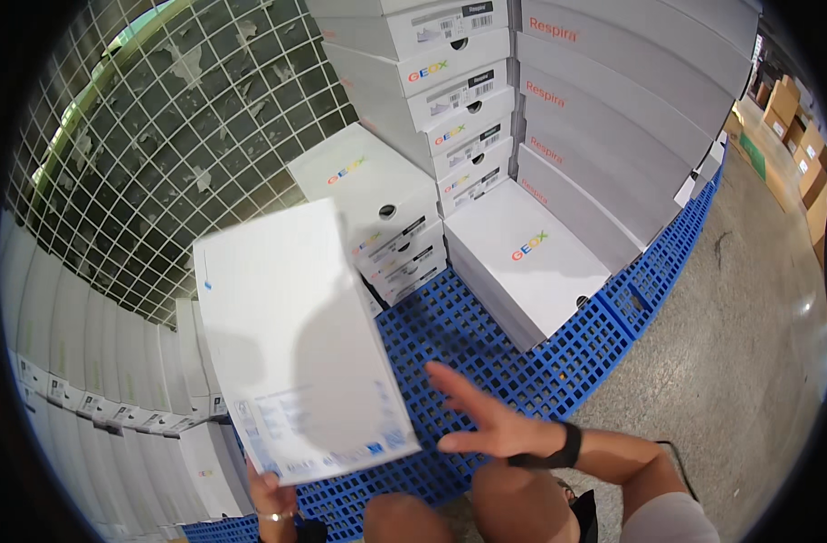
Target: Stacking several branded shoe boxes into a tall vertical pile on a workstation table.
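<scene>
The left hand (pixel 270 496) is closed in a grip low down, while the right hand (pixel 490 418) is open, fingers spread.

White wire-grid panel (pixel 160 136) upper left, peeling grey-green wall (pixel 205 81) behind it. Blue plastic lattice pallet (pixel 486 335) on speckled grey concrete floor (pixel 748 317). White shoe boxes stacked in tall columns (pixel 540 109) at the pallet's back, another row of white boxes (pixel 97 380) along the left. Brown cardboard cartons (pixel 798 136) far right. Light is even, with glare spots on the floor.
</scene>
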`<control>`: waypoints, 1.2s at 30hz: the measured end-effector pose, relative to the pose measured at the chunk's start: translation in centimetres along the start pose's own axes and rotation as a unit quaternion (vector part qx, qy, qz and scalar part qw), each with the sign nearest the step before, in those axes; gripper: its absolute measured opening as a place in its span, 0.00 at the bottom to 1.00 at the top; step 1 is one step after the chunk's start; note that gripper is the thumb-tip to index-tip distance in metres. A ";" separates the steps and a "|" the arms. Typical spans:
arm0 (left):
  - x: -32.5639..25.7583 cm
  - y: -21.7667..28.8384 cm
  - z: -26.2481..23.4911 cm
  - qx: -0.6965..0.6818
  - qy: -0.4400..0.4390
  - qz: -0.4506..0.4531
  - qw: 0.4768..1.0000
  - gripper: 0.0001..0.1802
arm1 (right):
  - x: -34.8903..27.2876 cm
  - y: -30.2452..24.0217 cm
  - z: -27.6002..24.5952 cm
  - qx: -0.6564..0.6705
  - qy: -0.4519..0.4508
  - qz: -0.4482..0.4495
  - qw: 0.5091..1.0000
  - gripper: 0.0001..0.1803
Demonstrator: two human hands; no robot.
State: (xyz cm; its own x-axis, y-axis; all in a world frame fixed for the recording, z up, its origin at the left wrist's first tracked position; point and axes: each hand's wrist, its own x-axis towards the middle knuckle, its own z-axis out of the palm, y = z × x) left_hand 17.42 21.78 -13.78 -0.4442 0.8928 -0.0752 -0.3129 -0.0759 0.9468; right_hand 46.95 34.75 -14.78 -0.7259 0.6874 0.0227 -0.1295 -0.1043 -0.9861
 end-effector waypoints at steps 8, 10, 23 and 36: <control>4.5 7.9 21.9 0.429 -0.342 0.319 0.773 0.63 | -2.2 7.6 -5.6 0.433 0.152 -0.039 0.887 0.24; 6.7 2.0 24.9 0.444 -0.386 0.320 0.743 0.60 | -4.2 6.7 -6.8 0.562 0.247 0.061 0.787 0.22; 14.2 -11.7 33.8 0.500 -0.403 0.295 0.707 0.41 | -4.1 2.8 -15.1 0.309 0.365 0.126 0.869 0.16; 26.3 -14.3 7.9 0.767 0.062 0.155 0.619 0.38 | -14.7 16.0 -7.7 0.135 0.387 0.303 0.860 0.08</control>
State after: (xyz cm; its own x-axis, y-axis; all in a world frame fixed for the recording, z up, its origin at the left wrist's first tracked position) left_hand 16.86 49.82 -26.87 -0.3739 0.8925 0.2524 0.9275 0.3609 0.0977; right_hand 60.80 28.51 -32.20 -0.0606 0.7096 -0.7020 -0.1132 -0.7036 -0.7015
